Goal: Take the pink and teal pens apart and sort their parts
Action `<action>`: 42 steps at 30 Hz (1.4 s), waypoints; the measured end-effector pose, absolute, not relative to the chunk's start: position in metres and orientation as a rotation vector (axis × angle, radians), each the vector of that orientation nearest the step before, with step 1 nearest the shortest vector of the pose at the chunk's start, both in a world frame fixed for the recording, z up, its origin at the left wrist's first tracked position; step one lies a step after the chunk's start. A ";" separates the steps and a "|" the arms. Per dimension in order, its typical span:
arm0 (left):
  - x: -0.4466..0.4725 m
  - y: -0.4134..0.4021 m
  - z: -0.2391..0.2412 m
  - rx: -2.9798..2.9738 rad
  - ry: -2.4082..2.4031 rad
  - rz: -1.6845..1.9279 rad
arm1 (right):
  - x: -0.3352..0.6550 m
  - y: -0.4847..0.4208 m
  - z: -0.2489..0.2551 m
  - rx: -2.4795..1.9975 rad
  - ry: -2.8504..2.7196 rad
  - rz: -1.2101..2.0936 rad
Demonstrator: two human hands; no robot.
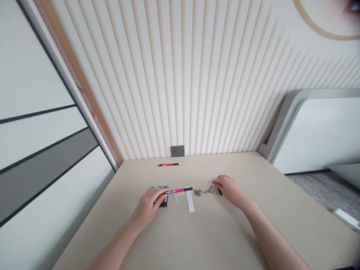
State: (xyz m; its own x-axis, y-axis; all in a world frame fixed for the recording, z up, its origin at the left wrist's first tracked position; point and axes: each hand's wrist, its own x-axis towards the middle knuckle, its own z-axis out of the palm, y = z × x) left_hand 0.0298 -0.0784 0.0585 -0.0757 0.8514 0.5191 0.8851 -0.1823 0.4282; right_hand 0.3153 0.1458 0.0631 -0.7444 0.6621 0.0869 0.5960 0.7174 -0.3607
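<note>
My left hand [150, 205] is closed around a pink-and-black pen [180, 190], held level with its black end pointing right. Beneath that hand lies a group of blue, red and black pen parts [164, 202], partly covered by the fingers. My right hand [229, 189] is at the right end of the row, its fingertips pinched together over small silvery parts [209, 190]. Whatever is between those fingertips is too small to make out. A small black piece [219, 192] shows under the right hand; whether it is held I cannot tell.
Several white sticks [190, 202] lie side by side mid-table, with small white pieces [178, 195] to their left and grey springs or similar bits [198, 192] to their right. Farther back lies another pink-and-black pen [169, 164]. A wall socket [177, 151] sits behind the table [180, 240].
</note>
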 end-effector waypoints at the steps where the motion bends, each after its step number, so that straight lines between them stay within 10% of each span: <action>1: 0.030 -0.078 0.058 -2.104 -1.980 -1.114 | 0.315 0.145 0.063 -1.013 -2.720 0.465; 42: 0.038 -0.082 0.061 -2.145 -1.903 -1.298 | 0.272 0.069 0.069 -0.582 -2.556 0.883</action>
State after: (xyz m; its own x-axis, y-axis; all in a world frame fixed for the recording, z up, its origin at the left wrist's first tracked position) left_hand 0.0382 -0.0817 0.0615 -0.0712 0.8264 0.5586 0.8216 -0.2689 0.5026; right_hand 0.2724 0.0694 0.0690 -0.8450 0.4923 0.2091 0.2583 0.7179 -0.6465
